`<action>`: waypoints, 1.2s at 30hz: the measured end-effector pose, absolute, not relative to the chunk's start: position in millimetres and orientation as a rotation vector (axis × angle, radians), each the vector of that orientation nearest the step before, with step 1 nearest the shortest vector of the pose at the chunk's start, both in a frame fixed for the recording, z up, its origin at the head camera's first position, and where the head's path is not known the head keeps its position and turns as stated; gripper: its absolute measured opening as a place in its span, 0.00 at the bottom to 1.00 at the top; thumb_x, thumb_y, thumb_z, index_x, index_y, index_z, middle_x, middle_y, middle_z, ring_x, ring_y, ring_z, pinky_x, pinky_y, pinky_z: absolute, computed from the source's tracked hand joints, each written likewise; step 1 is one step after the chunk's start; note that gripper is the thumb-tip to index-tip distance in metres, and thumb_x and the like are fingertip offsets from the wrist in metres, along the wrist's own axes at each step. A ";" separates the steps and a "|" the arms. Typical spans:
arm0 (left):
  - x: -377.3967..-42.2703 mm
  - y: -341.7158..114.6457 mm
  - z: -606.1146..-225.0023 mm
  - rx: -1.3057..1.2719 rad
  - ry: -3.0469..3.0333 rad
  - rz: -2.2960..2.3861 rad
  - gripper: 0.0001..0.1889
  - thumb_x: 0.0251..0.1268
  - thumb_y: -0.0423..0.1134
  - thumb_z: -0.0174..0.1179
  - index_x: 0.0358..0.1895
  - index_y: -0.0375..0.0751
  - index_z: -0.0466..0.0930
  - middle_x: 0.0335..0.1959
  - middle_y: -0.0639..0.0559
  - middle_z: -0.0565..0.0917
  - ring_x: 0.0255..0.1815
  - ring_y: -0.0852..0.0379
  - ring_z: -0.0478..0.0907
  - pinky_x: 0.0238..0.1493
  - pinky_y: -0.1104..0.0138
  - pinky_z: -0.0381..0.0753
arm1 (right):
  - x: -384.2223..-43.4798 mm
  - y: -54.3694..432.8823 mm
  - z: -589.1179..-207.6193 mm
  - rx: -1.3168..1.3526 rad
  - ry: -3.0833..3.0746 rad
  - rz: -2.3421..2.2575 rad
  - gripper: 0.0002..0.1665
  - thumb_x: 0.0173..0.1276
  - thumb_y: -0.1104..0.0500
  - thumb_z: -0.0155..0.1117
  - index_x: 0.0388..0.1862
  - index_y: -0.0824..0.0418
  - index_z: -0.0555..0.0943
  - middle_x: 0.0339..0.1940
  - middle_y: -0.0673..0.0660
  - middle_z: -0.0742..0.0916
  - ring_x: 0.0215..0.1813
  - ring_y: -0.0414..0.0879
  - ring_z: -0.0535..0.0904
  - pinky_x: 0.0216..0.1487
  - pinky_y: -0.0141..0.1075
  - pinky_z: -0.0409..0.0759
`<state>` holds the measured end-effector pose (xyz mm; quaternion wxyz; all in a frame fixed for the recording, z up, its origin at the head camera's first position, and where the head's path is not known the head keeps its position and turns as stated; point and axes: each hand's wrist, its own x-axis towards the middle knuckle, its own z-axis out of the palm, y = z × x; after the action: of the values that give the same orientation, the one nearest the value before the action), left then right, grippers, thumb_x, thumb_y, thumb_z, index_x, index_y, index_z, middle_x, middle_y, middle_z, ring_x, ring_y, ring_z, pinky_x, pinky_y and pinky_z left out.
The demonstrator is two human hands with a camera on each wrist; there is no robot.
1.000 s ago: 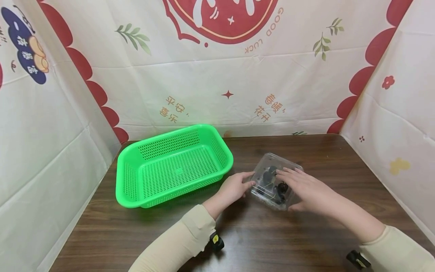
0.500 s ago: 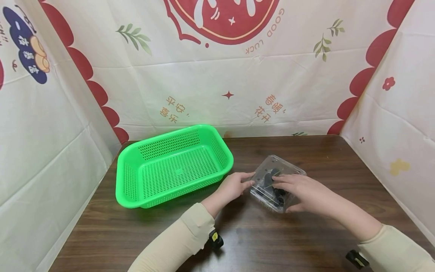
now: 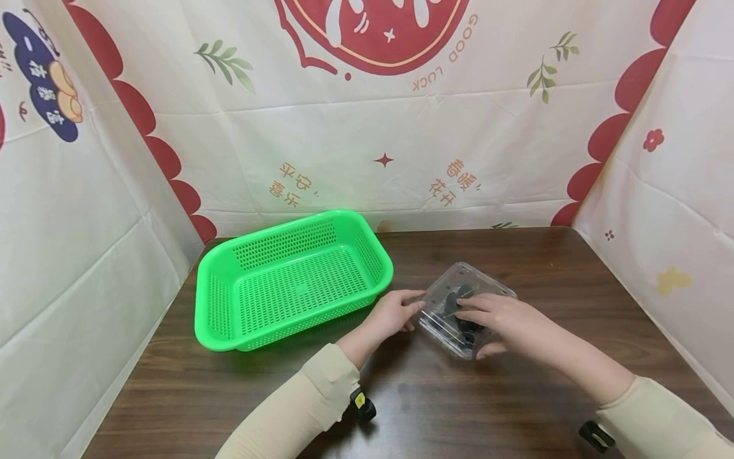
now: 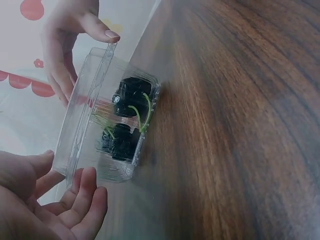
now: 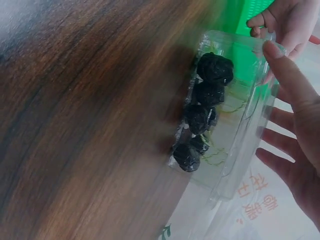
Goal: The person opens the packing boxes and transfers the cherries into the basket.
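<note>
A clear plastic clamshell box (image 3: 441, 296) sits on the brown table, its lid down. Inside are several dark, roundish, shiny pieces (image 4: 132, 97) with thin green stems, like fruit. My left hand (image 3: 390, 314) is at the box's left corner; its thumb and fingers pinch the rim there, as the left wrist view (image 4: 65, 200) shows. Across the lid from the right reaches my right hand (image 3: 507, 322). Its thumb (image 5: 282, 70) presses the rim at the near corner and its spread fingers lie over the lid, holding the box between them.
A green perforated plastic basket (image 3: 252, 335) with nothing in it stands left of the box, close to the left hand. Printed cloth (image 3: 344, 134) hangs behind the table and along both sides. Each wrist wears a small black camera (image 3: 362, 405).
The box has turned and shifted slightly on the table between the hands. My right hand has slid a little left over the lid; the left hand has barely moved.
</note>
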<state>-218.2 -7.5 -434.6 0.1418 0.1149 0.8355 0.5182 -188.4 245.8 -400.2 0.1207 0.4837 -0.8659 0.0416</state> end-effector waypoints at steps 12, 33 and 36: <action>-215.7 -6.1 -435.4 0.147 2.155 1.775 0.23 0.72 0.36 0.56 0.67 0.34 0.70 0.41 0.44 0.83 0.25 0.50 0.83 0.34 0.58 0.84 | -191.5 241.7 -404.1 1.446 -2.359 0.033 0.45 0.38 0.35 0.77 0.51 0.62 0.84 0.51 0.60 0.83 0.50 0.57 0.79 0.47 0.51 0.79; -215.2 1.5 -438.6 0.070 2.073 1.914 0.25 0.70 0.31 0.57 0.67 0.30 0.66 0.33 0.43 0.76 0.24 0.50 0.81 0.37 0.52 0.84 | -190.4 222.2 -408.8 1.504 -2.318 0.168 0.36 0.40 0.43 0.81 0.47 0.61 0.85 0.47 0.59 0.83 0.47 0.54 0.79 0.47 0.49 0.79; -214.6 2.7 -438.9 0.067 2.094 1.908 0.27 0.69 0.31 0.58 0.68 0.30 0.64 0.32 0.45 0.76 0.27 0.46 0.83 0.37 0.52 0.83 | -190.6 219.5 -409.2 1.501 -2.322 0.174 0.36 0.40 0.43 0.81 0.46 0.62 0.85 0.47 0.59 0.83 0.47 0.53 0.79 0.45 0.47 0.79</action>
<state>-214.6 2.7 -438.9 0.1535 0.0233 0.7303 0.6653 -190.6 219.5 -409.2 0.1844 0.5325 -0.8238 0.0617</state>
